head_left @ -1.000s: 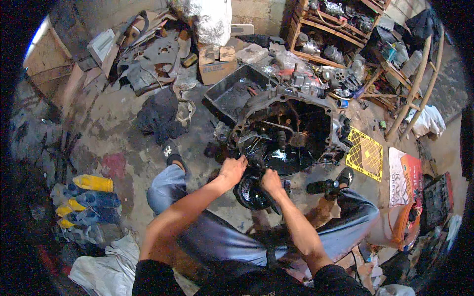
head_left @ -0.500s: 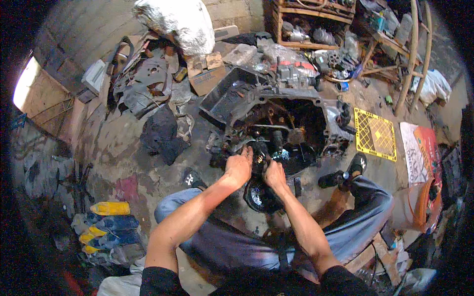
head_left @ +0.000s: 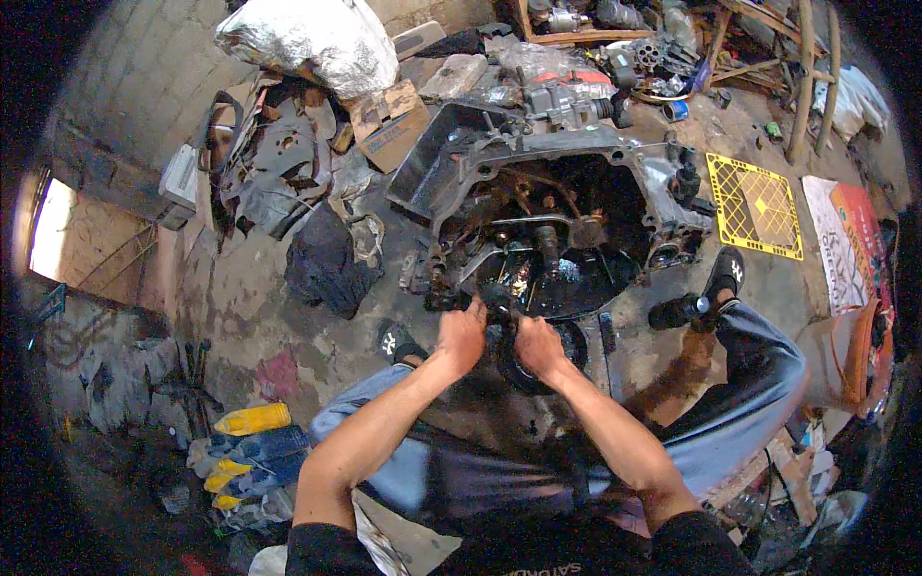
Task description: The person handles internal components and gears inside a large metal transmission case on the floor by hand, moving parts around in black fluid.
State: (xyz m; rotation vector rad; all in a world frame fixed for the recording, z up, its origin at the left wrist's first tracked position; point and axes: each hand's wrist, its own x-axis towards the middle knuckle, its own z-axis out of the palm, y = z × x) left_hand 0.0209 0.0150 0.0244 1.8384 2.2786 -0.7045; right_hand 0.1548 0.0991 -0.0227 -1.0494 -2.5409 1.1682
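Observation:
A large metal gearbox-like casing (head_left: 567, 144), open toward me and black with oil inside, lies on the floor in front of me. At its near left rim my left hand (head_left: 463, 338) is closed, fingers curled around a dark oily part (head_left: 494, 300) whose kind I cannot make out. Closed as well, my right hand (head_left: 541, 348) grips the right side of that same part. Beneath the right hand sits a round black pan-like part (head_left: 573, 338), partly covered by the hand. Shafts and a fork-like rod (head_left: 519, 223) show within the casing.
Behind the casing stands a dark rectangular tray (head_left: 432, 158), with metal parts (head_left: 567, 104) beyond it. Black cloth (head_left: 331, 264) lies left. A yellow plastic grid (head_left: 754, 206) lies right, near my sandalled foot (head_left: 725, 274). Yellow-capped bottles (head_left: 252, 420) are at lower left.
My view has tilted, shifting the scene. Both hands have drawn back slightly from the casing toward me, still closed around the dark part. The round black part now lies more under my right hand.

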